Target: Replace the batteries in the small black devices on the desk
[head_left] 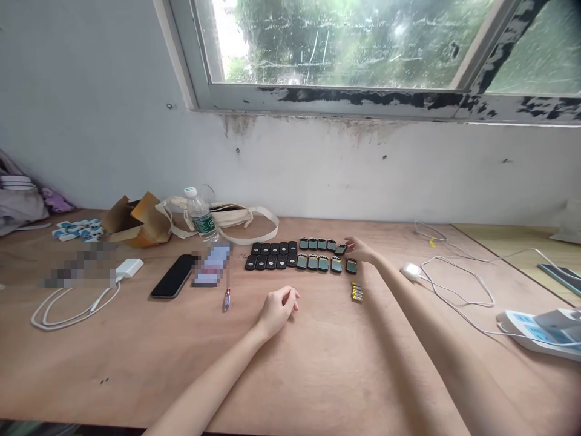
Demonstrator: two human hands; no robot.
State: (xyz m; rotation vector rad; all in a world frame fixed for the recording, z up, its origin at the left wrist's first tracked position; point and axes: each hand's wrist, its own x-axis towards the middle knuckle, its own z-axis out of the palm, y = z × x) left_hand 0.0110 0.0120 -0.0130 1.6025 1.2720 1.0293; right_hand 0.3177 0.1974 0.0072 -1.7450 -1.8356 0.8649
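My right hand (358,249) reaches to the far right end of a back row of small black devices with grey-green screens (322,244). Its fingertips close on one such small black screen device (340,249), which sits tilted. A second row of the same devices (323,263) lies in front, its rightmost one (351,266) set a little apart. Left of them are two rows of black covers with pale oval labels (271,261). My left hand (279,307) rests on the table nearer me, fingers curled together, nothing visible in them. Several small yellow-and-black batteries (357,292) lie below the right hand.
A screwdriver (227,299), a black phone (173,277) and a lit screen (212,265), partly blurred, lie left. Behind stand a water bottle (203,218), a cream bag (236,213) and an open cardboard box (138,221). Right are a charger cable (454,275) and a power strip (540,333).
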